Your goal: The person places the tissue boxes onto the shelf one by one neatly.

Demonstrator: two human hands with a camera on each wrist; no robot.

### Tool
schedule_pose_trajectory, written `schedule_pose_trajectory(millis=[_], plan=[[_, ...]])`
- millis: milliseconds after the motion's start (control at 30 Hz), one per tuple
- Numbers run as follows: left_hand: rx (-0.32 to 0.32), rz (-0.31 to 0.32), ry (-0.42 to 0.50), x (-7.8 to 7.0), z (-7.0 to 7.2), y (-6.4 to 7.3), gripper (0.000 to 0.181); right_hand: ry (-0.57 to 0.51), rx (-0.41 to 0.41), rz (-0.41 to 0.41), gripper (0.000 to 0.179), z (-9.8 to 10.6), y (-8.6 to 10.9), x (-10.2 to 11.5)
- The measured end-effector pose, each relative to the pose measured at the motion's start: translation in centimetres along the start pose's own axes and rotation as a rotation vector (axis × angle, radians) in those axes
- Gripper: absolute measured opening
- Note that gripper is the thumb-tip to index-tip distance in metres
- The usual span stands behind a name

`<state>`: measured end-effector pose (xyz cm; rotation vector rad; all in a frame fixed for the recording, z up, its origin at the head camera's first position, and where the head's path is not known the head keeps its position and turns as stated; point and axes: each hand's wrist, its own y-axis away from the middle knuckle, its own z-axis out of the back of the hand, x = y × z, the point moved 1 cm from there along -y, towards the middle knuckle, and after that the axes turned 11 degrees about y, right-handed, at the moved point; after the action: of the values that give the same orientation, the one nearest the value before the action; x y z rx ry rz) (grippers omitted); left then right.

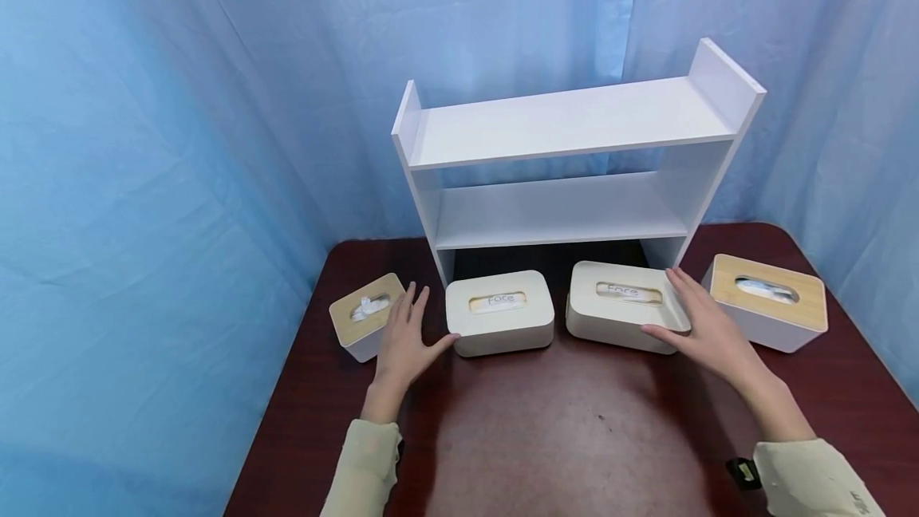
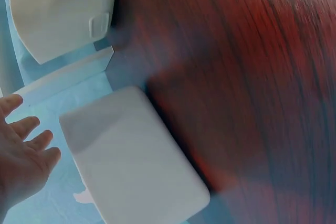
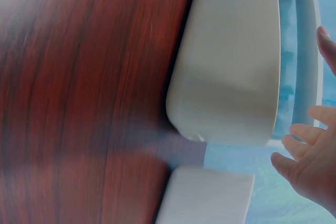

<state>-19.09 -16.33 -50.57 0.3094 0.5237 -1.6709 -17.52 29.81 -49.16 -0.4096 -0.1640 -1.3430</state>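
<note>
Two cream tissue boxes, the left one (image 1: 470, 324) and the right one (image 1: 589, 274), stand side by side, a label reading "Face" in each top slot. My left hand (image 1: 404, 345), fingers spread, is between the left cream box and a small tissue box with a bamboo lid (image 1: 352, 332); its thumb tip overlaps the cream box's corner in the head view. Fingers apart, my right hand (image 1: 711, 333) spans the right end of the right cream box, covering part of it. Beyond that hand sits a larger bamboo-lidded tissue box (image 1: 807, 294). Neither hand grips anything.
Behind the boxes rises a white two-tier shelf (image 1: 560, 210) with raised side panels. Everything stands on a dark red-brown wooden table (image 1: 546, 421). Light blue curtains (image 1: 179, 182) hang around its back and sides.
</note>
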Motion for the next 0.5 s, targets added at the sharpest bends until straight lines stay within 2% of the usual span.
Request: schedule_pose_trajectory(millis=[267,400,500], plan=[[-0.027,0.033,0.118,-1.0,-1.0,0.0,0.097,-0.106,-0.045,0.066,0.093,-0.8,-0.4,1.8],[-0.024,0.060,0.169,-1.2,-1.5,-0.1,0.096,-0.141,-0.050,0.069,0.090,-1.3,-0.5,2.8],[-0.033,0.058,0.193,-1.3,-1.9,-0.2,0.096,-0.153,-0.067,0.072,0.087,-1.8,-0.6,3.5]])
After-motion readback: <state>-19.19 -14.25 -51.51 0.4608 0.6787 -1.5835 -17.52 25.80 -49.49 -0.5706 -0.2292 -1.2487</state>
